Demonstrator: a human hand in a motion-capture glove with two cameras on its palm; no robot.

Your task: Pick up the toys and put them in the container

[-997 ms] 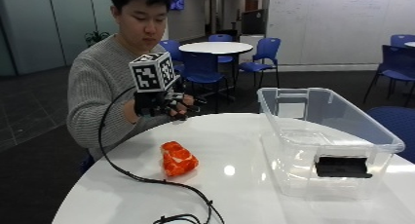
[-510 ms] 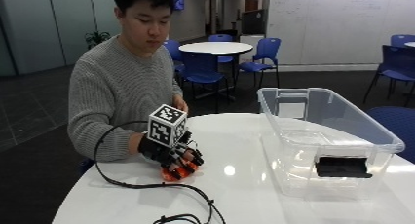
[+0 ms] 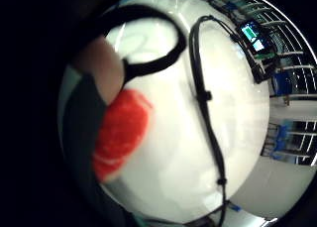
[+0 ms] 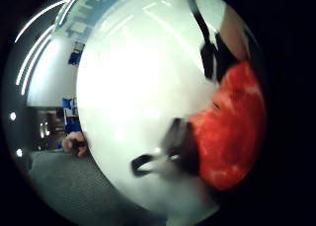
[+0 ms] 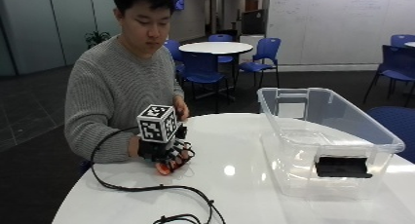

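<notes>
An orange-red toy (image 5: pixel 164 168) lies on the round white table (image 5: pixel 246 190), near the edge in front of the person. My gloved right hand (image 5: pixel 170 152) sits on top of it, with the fingers curled down over it, so only a sliver of orange shows under them. In both palm views the toy (image 3: pixel 121 138) (image 4: pixel 232 127) lies close against the palm, over the white table top. The clear plastic container (image 5: pixel 337 131) stands on the table's right side, well away from the hand, its inside open to view.
A black cable (image 5: pixel 162 190) runs from the glove across the table toward the front edge. The person's bare left hand (image 5: pixel 181 108) is at the table's far edge behind the glove. Blue chairs and another round table stand in the room behind.
One second ago the hand was raised above the table and the toy lay free. It then came down onto the toy, and its fingers now curl over it.
</notes>
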